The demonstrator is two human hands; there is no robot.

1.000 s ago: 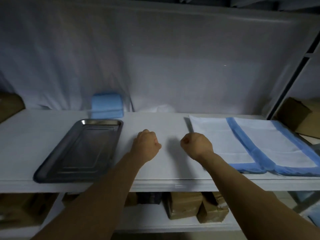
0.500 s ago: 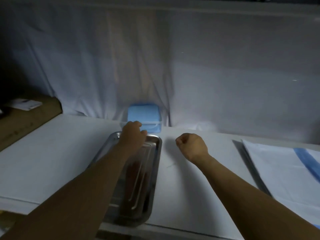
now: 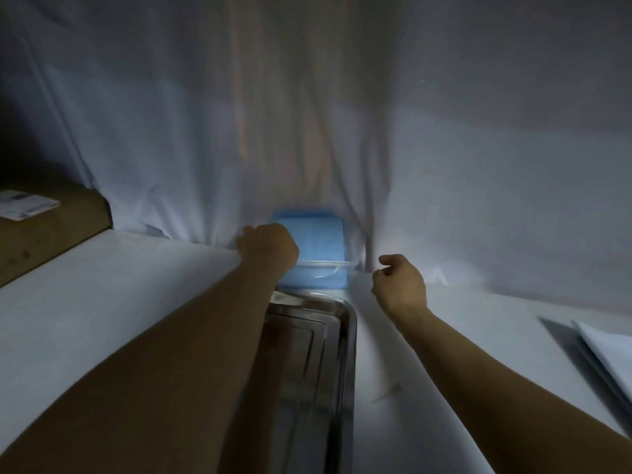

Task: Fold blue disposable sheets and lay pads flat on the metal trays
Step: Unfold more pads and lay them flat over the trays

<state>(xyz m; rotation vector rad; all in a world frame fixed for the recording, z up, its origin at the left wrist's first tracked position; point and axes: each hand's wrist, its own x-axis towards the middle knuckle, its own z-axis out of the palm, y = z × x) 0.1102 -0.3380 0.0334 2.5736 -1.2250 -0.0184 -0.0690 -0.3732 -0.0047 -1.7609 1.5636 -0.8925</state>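
Two bare forearms reach forward over a white worktop (image 3: 102, 302) in dim light. The left hand (image 3: 268, 246) is at the near left corner of a stack of blue sheets (image 3: 314, 239), which stands in a clear plastic container (image 3: 325, 268) at the back of the worktop, against a hanging white cloth (image 3: 307, 114). Its knuckles face the camera and the fingers are curled over on the far side, so the grip looks closed, but whether it has hold of a sheet or only rests on the stack cannot be told. The right hand (image 3: 400, 285) hovers just to the right of the container, apart from it, with its fingers loosely curled inward and the thumb raised; its grip is partly closed and holds nothing. A metal tray (image 3: 325, 354) lies lengthwise just in front of the container, running toward the camera, its shiny bottom bare; the left forearm crosses over its left edge. At the far right edge of the view, the corner of a white pad (image 3: 608, 357) lies flat on a second tray (image 3: 564, 336), of which only a dark rim shows. On the left, a brown cardboard box (image 3: 51, 234) stands beside the worktop with a white label (image 3: 24, 203) on top.
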